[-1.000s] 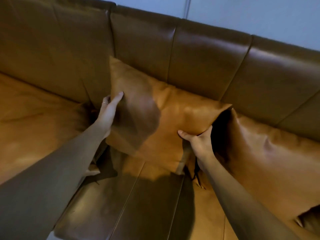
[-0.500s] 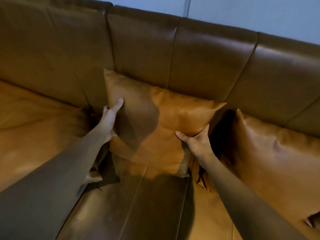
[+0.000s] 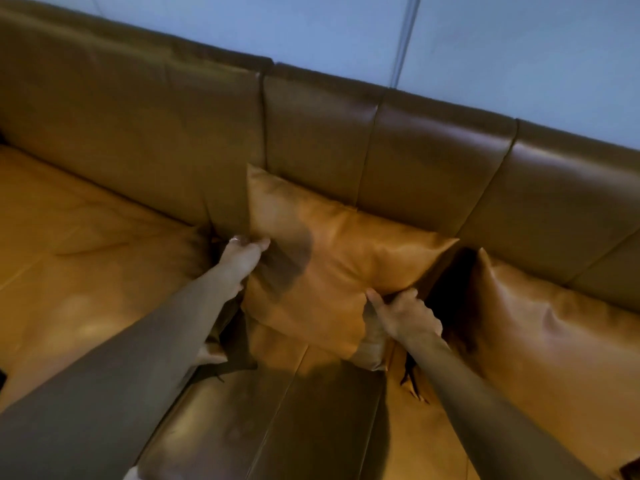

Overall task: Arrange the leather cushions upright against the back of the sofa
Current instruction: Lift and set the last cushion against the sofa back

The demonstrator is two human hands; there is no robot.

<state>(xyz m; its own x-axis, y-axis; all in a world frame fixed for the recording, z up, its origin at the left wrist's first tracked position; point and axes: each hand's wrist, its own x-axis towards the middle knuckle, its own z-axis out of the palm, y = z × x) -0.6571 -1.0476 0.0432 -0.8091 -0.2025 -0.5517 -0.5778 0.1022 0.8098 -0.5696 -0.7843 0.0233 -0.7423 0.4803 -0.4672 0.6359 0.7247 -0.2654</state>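
A tan leather cushion (image 3: 339,258) leans upright against the brown sofa back (image 3: 415,154), its lower edge on the seat. My left hand (image 3: 244,252) grips its left edge, thumb on the front. My right hand (image 3: 403,315) grips its lower right edge, fingers curled around the side. A second tan cushion (image 3: 554,327) leans against the sofa back to the right, with a dark gap between the two. A third cushion (image 3: 86,265) lies to the left, partly behind my left forearm.
The dark brown leather seat (image 3: 277,420) runs below the cushions towards me. A pale blue wall (image 3: 485,46) rises behind the sofa back, with a thin vertical line on it.
The cushion has dropped lower and settled against the sofa back. Both hands went down with it and still hold its edges. The camera has tilted up, showing more wall.
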